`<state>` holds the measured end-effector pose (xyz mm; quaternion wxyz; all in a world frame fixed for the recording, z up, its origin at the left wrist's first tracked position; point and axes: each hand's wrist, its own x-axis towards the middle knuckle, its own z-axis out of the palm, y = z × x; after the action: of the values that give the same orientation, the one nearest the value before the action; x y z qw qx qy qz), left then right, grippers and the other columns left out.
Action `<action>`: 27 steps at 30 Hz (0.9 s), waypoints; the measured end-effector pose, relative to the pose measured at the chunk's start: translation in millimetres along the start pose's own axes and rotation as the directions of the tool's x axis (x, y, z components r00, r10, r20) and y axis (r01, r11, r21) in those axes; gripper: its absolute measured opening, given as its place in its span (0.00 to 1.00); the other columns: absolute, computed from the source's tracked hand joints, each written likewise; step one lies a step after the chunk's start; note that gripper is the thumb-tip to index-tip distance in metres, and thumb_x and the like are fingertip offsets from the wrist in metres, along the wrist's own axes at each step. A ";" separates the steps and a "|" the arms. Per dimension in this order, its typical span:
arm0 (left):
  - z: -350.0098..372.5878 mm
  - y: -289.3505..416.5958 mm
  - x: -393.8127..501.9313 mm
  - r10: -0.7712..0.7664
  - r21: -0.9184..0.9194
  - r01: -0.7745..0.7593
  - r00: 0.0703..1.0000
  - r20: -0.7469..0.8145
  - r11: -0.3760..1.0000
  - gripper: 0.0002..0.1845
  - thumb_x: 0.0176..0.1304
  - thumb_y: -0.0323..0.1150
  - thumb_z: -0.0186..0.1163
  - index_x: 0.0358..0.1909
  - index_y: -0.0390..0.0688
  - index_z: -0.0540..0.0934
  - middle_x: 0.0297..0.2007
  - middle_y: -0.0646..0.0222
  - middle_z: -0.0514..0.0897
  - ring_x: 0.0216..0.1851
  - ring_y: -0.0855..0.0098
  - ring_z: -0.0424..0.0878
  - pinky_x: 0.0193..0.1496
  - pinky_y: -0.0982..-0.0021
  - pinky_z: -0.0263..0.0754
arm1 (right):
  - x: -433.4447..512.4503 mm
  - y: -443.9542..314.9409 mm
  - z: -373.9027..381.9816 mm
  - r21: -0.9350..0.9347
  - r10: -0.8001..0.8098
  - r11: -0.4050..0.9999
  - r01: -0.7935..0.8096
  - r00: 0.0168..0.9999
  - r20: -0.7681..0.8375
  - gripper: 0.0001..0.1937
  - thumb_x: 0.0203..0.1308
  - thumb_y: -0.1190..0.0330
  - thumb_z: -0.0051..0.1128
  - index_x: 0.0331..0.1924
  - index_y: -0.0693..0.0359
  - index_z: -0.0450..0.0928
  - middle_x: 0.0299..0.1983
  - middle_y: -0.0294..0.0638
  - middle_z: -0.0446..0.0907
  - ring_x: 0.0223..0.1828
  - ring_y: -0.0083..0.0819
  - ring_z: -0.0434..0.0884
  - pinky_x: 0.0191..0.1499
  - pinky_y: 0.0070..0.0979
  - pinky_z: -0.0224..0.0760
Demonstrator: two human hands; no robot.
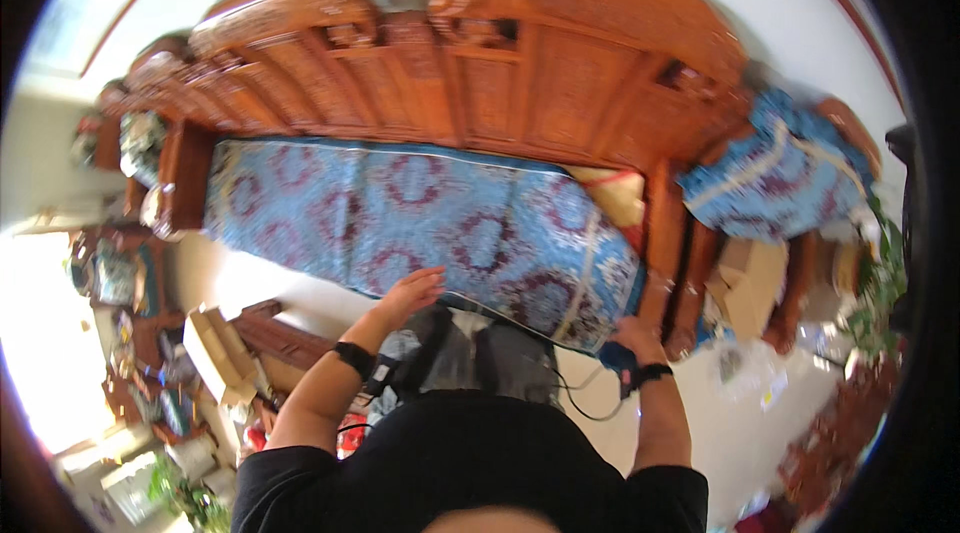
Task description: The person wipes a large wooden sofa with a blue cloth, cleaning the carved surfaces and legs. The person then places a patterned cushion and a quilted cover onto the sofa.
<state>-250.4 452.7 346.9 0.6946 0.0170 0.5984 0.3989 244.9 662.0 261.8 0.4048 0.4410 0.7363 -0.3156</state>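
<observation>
A long blue patterned seat cover (427, 210) with dark red rings lies over the seat of a carved wooden sofa (577, 82). At its right end the cover sits askew, and a yellow and red cushion (619, 195) shows at the back corner. My left hand (415, 295) is above the cover's front edge, fingers extended, with nothing in it. Beside the sofa's right armrest, my right hand (637, 341) grips the cover's front right corner, where dark blue fabric hangs below it. Blur hides the exact finger positions.
A wooden armchair with a similar blue cover (780, 180) stands to the right, a cardboard box (750, 285) under it. An open cardboard box (217, 356) lies at the left near a low wooden table (289, 334). A black cable (592, 413) hangs by my right side.
</observation>
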 end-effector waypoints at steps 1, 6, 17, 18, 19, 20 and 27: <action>-10.0 -2.7 -4.3 0.047 -0.031 -0.049 0.997 -0.064 0.998 0.27 0.71 0.47 0.62 0.68 0.50 0.74 0.55 0.74 0.81 0.57 0.76 0.77 0.62 0.71 0.70 | 5.4 1.4 4.1 0.004 -0.057 0.998 0.057 0.998 0.019 0.24 0.51 0.51 0.68 0.46 0.60 0.86 0.46 0.53 0.85 0.50 0.52 0.83 0.51 0.44 0.77; -76.8 -23.0 -37.4 0.033 -0.221 -0.058 0.993 -0.116 0.974 0.25 0.73 0.45 0.59 0.68 0.49 0.74 0.57 0.70 0.81 0.58 0.70 0.79 0.61 0.67 0.72 | 17.9 0.4 4.7 -0.143 -0.228 0.959 0.245 0.965 0.128 0.20 0.56 0.53 0.65 0.44 0.60 0.87 0.45 0.53 0.86 0.47 0.54 0.84 0.51 0.42 0.78; -349.1 -101.4 -73.0 -0.045 -0.551 -0.222 0.902 -0.430 0.805 0.19 0.77 0.41 0.51 0.63 0.46 0.76 0.57 0.64 0.79 0.57 0.65 0.79 0.57 0.67 0.75 | 40.3 -33.3 12.6 -0.542 -0.095 0.810 0.223 0.963 0.253 0.18 0.59 0.53 0.59 0.48 0.53 0.87 0.49 0.48 0.86 0.50 0.48 0.85 0.56 0.39 0.77; -380.2 -112.7 -68.7 -0.068 -0.582 -0.241 0.886 -0.458 0.777 0.19 0.76 0.41 0.51 0.62 0.46 0.77 0.57 0.64 0.80 0.56 0.65 0.80 0.56 0.67 0.76 | 34.8 -49.5 12.6 -0.373 -0.218 0.895 0.246 0.969 0.117 0.15 0.58 0.56 0.58 0.41 0.54 0.89 0.45 0.47 0.87 0.46 0.47 0.86 0.52 0.40 0.79; -412.4 -122.7 -62.9 -0.088 -0.616 -0.254 0.878 -0.470 0.746 0.18 0.76 0.41 0.51 0.61 0.46 0.78 0.57 0.63 0.80 0.55 0.64 0.81 0.54 0.66 0.77 | 24.5 -67.8 9.2 -0.258 -0.229 0.942 0.215 0.973 -0.023 0.13 0.57 0.58 0.56 0.35 0.54 0.90 0.41 0.46 0.87 0.43 0.46 0.86 0.48 0.41 0.80; -448.6 -129.3 -57.6 -0.082 -0.634 -0.279 0.874 -0.479 0.722 0.18 0.75 0.41 0.52 0.60 0.46 0.79 0.57 0.62 0.81 0.55 0.64 0.81 0.53 0.66 0.77 | 27.0 -99.7 4.1 -0.278 -0.158 0.949 0.149 0.987 -0.008 0.13 0.55 0.60 0.57 0.37 0.55 0.90 0.41 0.46 0.87 0.44 0.48 0.85 0.49 0.42 0.80; -564.2 -151.2 -63.9 -0.228 -0.702 -0.221 0.844 -0.485 0.677 0.17 0.77 0.37 0.50 0.62 0.45 0.75 0.47 0.64 0.81 0.48 0.65 0.82 0.50 0.69 0.79 | 36.1 -356.9 -44.0 -0.114 -0.005 0.993 -0.039 0.933 -0.360 0.16 0.51 0.57 0.66 0.43 0.54 0.87 0.43 0.46 0.87 0.47 0.50 0.85 0.49 0.43 0.78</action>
<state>-644.2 57.0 163.6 0.4463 -0.3769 0.5554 0.5918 -102.3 565.4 289.5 0.2913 0.4726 0.8117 -0.1814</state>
